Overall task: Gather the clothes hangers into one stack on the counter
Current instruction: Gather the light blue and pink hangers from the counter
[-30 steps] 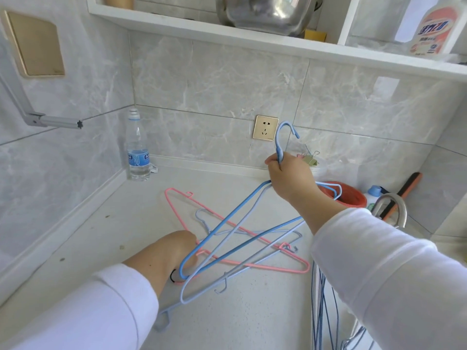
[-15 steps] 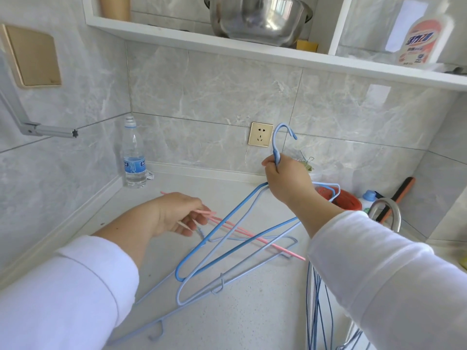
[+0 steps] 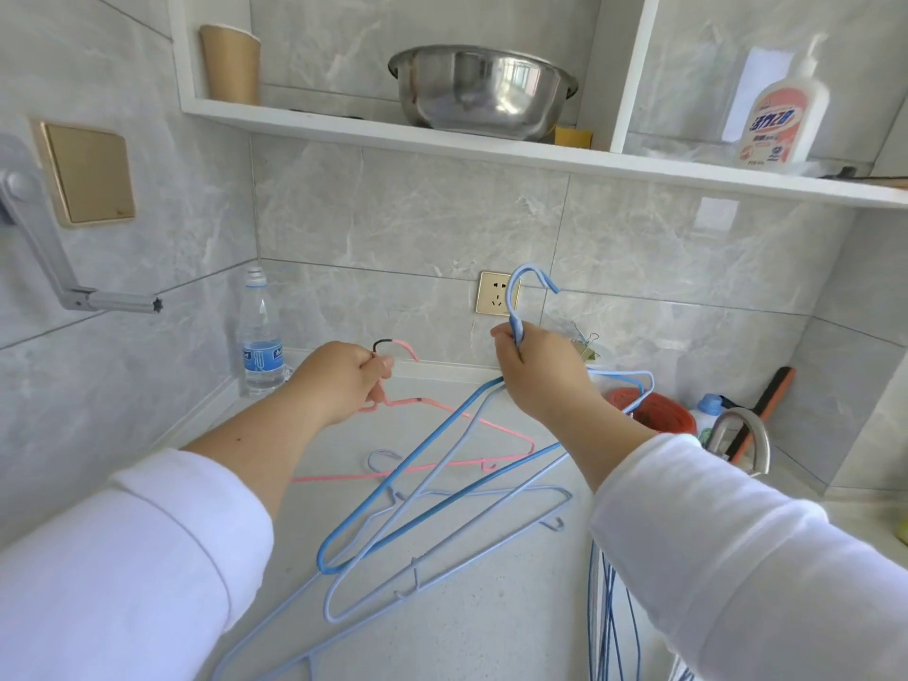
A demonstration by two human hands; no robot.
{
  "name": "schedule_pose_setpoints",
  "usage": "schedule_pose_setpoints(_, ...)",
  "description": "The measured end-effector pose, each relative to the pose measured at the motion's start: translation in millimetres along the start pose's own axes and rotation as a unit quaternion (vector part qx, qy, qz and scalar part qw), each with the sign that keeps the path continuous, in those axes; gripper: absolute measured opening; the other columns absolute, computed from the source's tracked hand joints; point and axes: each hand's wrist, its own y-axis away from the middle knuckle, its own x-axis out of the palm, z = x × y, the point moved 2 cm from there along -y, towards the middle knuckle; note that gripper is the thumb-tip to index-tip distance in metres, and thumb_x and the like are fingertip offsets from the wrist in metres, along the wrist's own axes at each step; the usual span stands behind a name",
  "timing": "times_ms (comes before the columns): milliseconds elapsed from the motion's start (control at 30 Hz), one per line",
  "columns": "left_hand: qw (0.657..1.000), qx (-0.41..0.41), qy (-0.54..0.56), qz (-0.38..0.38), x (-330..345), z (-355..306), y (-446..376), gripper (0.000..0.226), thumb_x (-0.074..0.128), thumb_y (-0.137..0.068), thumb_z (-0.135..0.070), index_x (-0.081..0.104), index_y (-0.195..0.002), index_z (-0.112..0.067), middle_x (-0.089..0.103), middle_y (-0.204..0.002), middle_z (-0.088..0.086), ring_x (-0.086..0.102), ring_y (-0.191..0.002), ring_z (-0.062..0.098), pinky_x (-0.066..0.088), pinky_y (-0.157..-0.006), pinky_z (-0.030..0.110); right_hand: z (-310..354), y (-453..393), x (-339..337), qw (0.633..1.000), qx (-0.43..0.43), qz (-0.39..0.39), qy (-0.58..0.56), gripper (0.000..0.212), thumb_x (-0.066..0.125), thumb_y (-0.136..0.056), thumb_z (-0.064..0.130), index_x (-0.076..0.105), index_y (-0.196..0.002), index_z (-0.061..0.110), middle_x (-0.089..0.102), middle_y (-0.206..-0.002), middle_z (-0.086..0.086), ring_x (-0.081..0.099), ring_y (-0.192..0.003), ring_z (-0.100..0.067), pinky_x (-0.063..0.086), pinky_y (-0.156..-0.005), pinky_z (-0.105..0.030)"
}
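Note:
My right hand (image 3: 543,373) grips the necks of two blue wire hangers (image 3: 393,489), a darker and a paler one, held up with their hooks above my fist and their bodies slanting down to the left. My left hand (image 3: 339,380) is closed on the neck of a pink hanger (image 3: 496,427), lifted off the counter with its hook above my fingers. A pale blue hanger (image 3: 530,521) lies flat on the light counter (image 3: 467,631) beneath them. More blue hangers (image 3: 611,621) hang over the counter's right edge below my right sleeve.
A water bottle (image 3: 260,336) stands in the back left corner. A red bowl (image 3: 661,415), a brush (image 3: 766,400) and a metal tap (image 3: 737,435) sit at the right. A wall socket (image 3: 496,293) is behind my right hand; a shelf with a steel basin (image 3: 481,90) is overhead.
My left hand has lifted the pink hanger by its neck, up and towards the back wall. My right hand has held the two blue hangers almost still.

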Motion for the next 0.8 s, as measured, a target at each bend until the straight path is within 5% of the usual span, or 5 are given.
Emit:
schedule_pose_setpoints(100, 0.999, 0.017, 0.039, -0.016, -4.6, -15.9, -4.9, 0.030, 0.048, -0.094, -0.030, 0.066, -0.076, -0.017, 0.062, -0.072, 0.003, 0.064, -0.075, 0.026, 0.056, -0.076, 0.036, 7.5, 1.0, 4.0, 1.000, -0.009, 0.014, 0.010, 0.042, 0.030, -0.100, 0.034, 0.037, -0.062, 0.018, 0.046, -0.058, -0.004, 0.046, -0.059, -0.026, 0.035, -0.059, -0.031)
schedule_pose_setpoints(300, 0.991, 0.021, 0.134, 0.017, 1.9, -47.3, 1.8, 0.031, 0.046, -0.096, -0.031, 0.066, -0.091, -0.009, 0.061, -0.083, 0.004, 0.062, -0.067, 0.021, 0.058, -0.065, 0.033, 30.0, 4.5, 19.3, 0.996, -0.062, 0.056, -0.014, 0.044, 0.036, -0.100, 0.036, 0.063, -0.105, 0.003, 0.064, -0.105, -0.016, 0.054, -0.104, -0.033, 0.047, -0.088, -0.042)
schedule_pose_setpoints(467, 0.971, 0.011, 0.239, 0.028, 7.8, -55.9, 9.2, 0.030, 0.045, -0.096, -0.027, 0.065, -0.078, -0.015, 0.062, -0.078, 0.007, 0.065, -0.070, 0.026, 0.059, -0.079, 0.039, 42.4, 6.7, 28.1, 0.994, -0.086, 0.062, 0.001, 0.033, 0.032, -0.102, 0.032, 0.039, -0.073, 0.016, 0.038, -0.061, 0.000, 0.040, -0.082, -0.025, 0.036, -0.082, -0.034)
schedule_pose_setpoints(633, 0.951, 0.029, 0.303, 0.058, 8.9, -59.0, 17.2, 0.031, 0.041, -0.098, -0.021, 0.065, -0.086, -0.008, 0.067, -0.088, 0.012, 0.066, -0.073, 0.024, 0.060, -0.075, 0.031, 41.2, 7.7, 30.4, 0.992, -0.103, 0.018, 0.075, 0.039, 0.028, -0.100, 0.038, 0.060, -0.102, 0.016, 0.067, -0.094, -0.009, 0.045, -0.109, -0.029, 0.032, -0.091, -0.039)
schedule_pose_setpoints(800, 0.941, 0.022, 0.326, 0.085, -1.1, -57.8, 18.8, 0.025, 0.045, -0.097, -0.025, 0.065, -0.099, -0.009, 0.066, -0.094, 0.009, 0.069, -0.073, 0.025, 0.060, -0.073, 0.034, 42.2, 8.4, 30.9, 0.988, -0.133, 0.032, 0.074, 0.033, 0.028, -0.101, 0.034, 0.046, -0.082, 0.014, 0.054, -0.074, -0.008, 0.059, -0.087, -0.034, 0.038, -0.079, -0.034)
